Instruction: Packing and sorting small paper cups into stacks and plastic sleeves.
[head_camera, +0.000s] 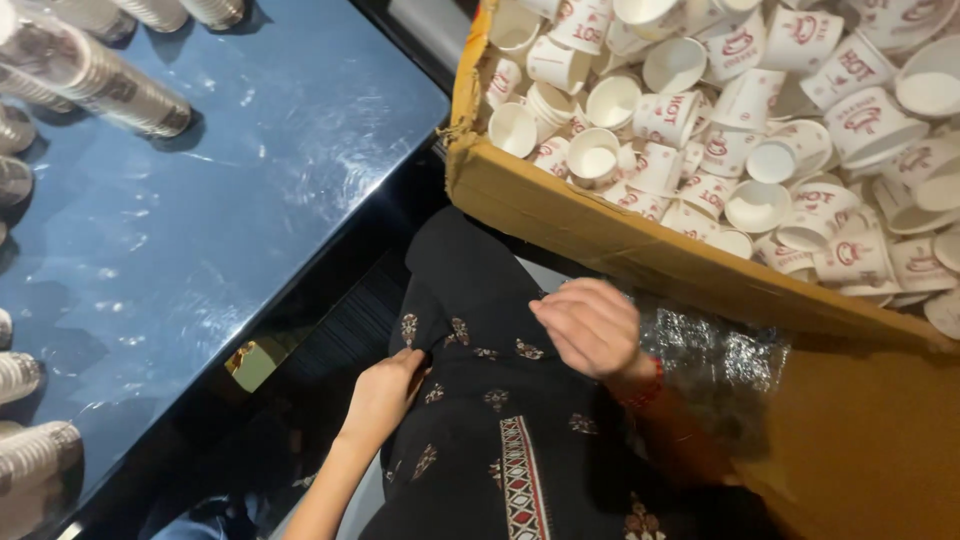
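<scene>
Beside the cardboard box, both hands' grip pinches black garment.

A dim work spot with a glossy blue counter beside a big cardboard box.

Left of the hands, the smooth blue counter catches soft overhead light in pale, smeared reflections, and clear-wrapped stacks of nested cups lie along its far and left edges. A dark, shadowed gap runs along the counter's near edge. Above and right of the hands stands the brown corrugated cardboard box.
</scene>
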